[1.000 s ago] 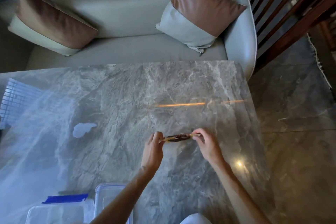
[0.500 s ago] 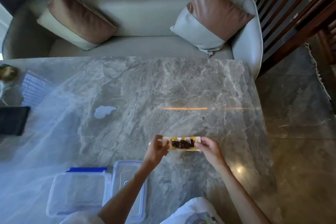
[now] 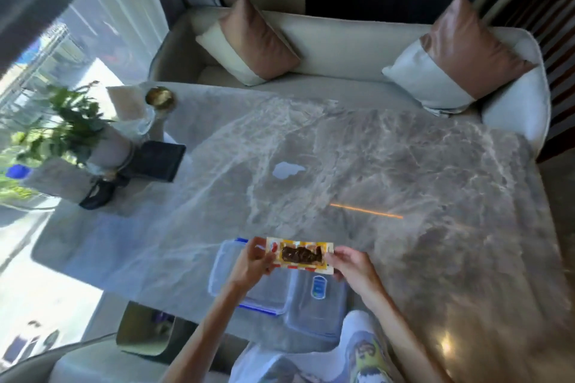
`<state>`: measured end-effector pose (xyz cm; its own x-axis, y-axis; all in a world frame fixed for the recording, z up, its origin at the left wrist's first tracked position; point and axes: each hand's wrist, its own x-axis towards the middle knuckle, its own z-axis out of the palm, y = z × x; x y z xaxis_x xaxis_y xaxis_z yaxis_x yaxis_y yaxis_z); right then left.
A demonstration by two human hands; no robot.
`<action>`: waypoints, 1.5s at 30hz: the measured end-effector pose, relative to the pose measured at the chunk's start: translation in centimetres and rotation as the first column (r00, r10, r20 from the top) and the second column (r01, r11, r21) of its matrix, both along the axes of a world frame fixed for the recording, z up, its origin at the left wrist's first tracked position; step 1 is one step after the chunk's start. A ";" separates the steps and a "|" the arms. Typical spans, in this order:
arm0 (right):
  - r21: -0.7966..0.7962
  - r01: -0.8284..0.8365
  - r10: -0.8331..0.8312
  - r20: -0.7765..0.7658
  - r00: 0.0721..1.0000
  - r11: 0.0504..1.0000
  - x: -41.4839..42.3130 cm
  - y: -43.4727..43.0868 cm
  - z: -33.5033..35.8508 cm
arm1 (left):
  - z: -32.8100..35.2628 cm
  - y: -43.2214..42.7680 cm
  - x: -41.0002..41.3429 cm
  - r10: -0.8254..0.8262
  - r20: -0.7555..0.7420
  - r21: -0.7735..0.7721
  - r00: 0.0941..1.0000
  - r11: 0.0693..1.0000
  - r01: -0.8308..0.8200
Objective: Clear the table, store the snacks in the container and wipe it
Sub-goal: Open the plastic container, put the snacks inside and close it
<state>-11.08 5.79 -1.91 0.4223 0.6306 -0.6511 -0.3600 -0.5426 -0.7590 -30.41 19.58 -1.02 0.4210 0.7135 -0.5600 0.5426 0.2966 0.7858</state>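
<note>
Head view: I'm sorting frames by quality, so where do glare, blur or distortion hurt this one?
Head view: window overexposed at left, washing out the table edge; a bright glare spot near right; plant smeared; wide-angle bending at the borders; snack between both hands readable, its print soft.

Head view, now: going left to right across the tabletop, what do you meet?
Potted plant → black tray → pale spill patch → snack packet, held between left hand and right hand → orange light streak.
</note>
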 end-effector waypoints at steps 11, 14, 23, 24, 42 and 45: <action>-0.216 -0.032 0.057 0.110 0.992 0.976 -13.8 5.7 -3.5 | -4.9 4.1 -9.9 -0.118 -0.308 0.019 0.944 0.991 0.130; -0.358 -0.037 0.084 0.118 0.989 0.933 -14.6 6.4 -4.8 | -4.5 4.2 -8.8 -0.214 -0.357 0.024 0.909 0.971 0.238; -0.602 -0.079 0.164 0.088 0.982 0.795 -15.9 7.6 -6.5 | -7.5 4.5 -8.5 -0.319 -0.383 -0.159 0.867 0.947 0.278; -0.602 -0.087 0.158 0.067 0.985 0.794 -15.6 7.3 -7.9 | -8.1 4.5 -8.7 -0.319 -0.375 -0.167 0.871 0.947 0.275; -0.540 -0.099 0.143 0.040 0.989 0.836 -16.4 7.3 -4.0 | -1.7 3.3 -7.7 -0.465 -0.583 -0.053 0.666 0.840 0.541; -0.383 -0.023 0.065 0.097 0.993 0.923 -15.8 6.2 -2.7 | 0.5 2.8 -6.2 -0.467 -0.685 0.063 0.559 0.727 0.684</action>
